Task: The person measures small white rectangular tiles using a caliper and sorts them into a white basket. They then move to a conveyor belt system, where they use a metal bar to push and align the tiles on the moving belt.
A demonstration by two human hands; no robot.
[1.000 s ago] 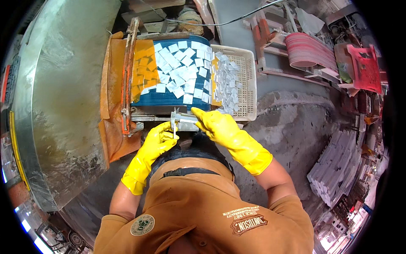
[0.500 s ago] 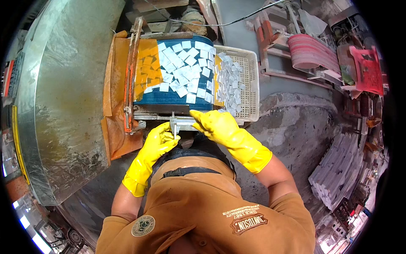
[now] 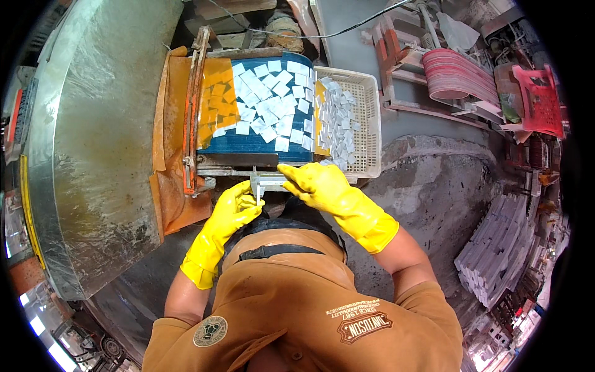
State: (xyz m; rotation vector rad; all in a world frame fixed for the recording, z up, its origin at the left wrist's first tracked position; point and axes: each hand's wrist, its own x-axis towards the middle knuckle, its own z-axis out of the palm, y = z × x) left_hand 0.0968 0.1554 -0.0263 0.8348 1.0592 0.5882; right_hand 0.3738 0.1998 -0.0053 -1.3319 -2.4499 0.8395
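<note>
- The left hand (image 3: 238,208), in a yellow rubber glove, has its grip curled shut around the lower jaw of a metal caliper (image 3: 265,181); the fingers wrap so closely that the jaw tip is hidden.
- The right hand (image 3: 313,183), gloved the same, lays its grip pressed together over the caliper's beam, fingers flat on top and thumb underneath, out of sight.
- The caliper lies crosswise between the two grips, just in front of the near edge of the blue belt (image 3: 260,139).
- Whether anything sits between the caliper's jaws cannot be made out; the gloves cover that spot.
- Beyond the grips, the belt carries many small pale square tiles (image 3: 273,105), flat and scattered; an amber translucent guard (image 3: 214,102) tints those on the left.
- Beyond the right grip stands a cream perforated plastic crate (image 3: 365,118) with more tiles heaped against its belt-side wall.
- Left of the left grip curves a large dull sheet-metal housing (image 3: 93,136), scuffed and streaked.
- The person's brown shirt hides the ground below the grips.
</note>
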